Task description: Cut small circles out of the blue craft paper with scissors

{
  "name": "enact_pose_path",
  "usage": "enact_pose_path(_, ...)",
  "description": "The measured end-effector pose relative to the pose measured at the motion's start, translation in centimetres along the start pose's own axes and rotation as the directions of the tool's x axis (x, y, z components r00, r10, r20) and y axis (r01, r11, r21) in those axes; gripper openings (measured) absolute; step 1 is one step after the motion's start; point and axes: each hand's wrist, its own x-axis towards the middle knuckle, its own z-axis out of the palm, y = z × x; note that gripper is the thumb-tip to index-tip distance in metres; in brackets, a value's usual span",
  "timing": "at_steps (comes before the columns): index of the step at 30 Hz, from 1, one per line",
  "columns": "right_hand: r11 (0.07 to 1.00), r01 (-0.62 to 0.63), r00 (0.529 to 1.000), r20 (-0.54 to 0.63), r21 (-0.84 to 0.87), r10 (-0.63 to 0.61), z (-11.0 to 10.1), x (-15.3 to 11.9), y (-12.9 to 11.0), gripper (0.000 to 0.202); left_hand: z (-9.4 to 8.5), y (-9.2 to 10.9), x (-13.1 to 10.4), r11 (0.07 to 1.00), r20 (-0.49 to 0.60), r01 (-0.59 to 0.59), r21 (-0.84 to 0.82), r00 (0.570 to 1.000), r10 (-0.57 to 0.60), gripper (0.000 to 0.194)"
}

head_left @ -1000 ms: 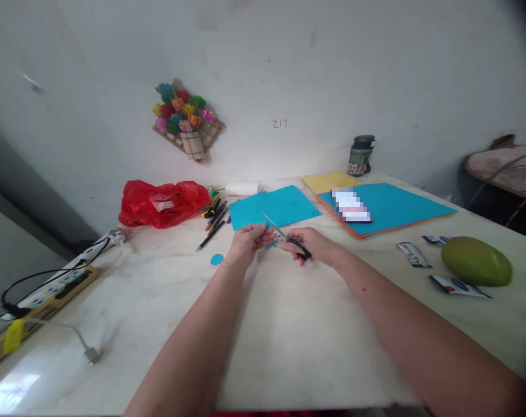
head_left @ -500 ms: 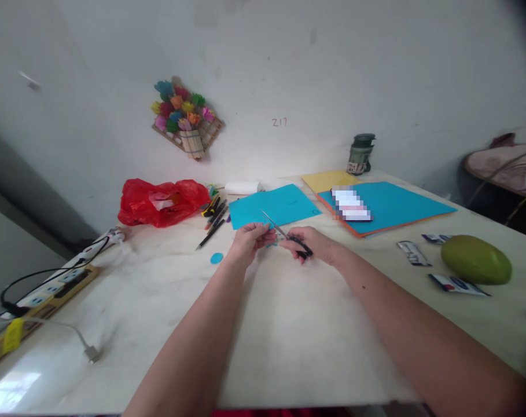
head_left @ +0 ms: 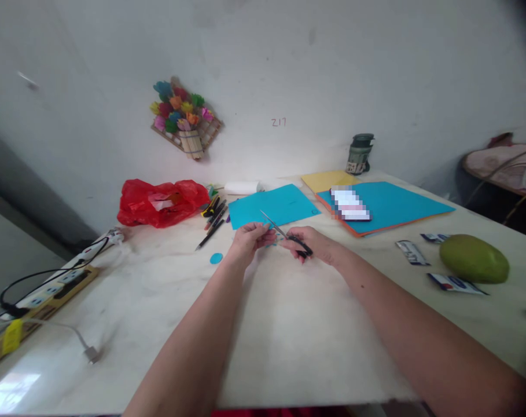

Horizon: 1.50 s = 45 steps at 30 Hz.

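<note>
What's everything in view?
Scissors: one, black, centre
Disc: one, blue, left
Scraps: several, blue, centre
Sheet: one, blue, centre
Pens: several, dark, left
Bag: one, red, left
Roll: one, white, rear
Stack: one, blue/orange, right
Card: one, yellow, rear
Phone: one, dark, right
Flask: one, green, rear
Packets: three, white, right
Fruit: one, green, right
Flowers: many, multicoloured, wall
Power strip: one, tan, left
Cables: some, black/grey, left
Table: one, pale, beneath
Left hand, right hand: two, bare, centre

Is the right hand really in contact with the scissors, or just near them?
Touching. The head view shows the right hand gripping the scissors by their black handles, fingers against them.
</note>
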Motion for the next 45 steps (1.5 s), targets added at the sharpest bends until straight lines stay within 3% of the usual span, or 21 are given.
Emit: enact_pose_path(45,0.999,0.036,0.997,-0.066,0.021,-0.035,0.25,0.36,0.49,0.031,0.31,0.25,-0.26,1.0,0.004,0.004,-0.021,1.0,-0.004,0.021)
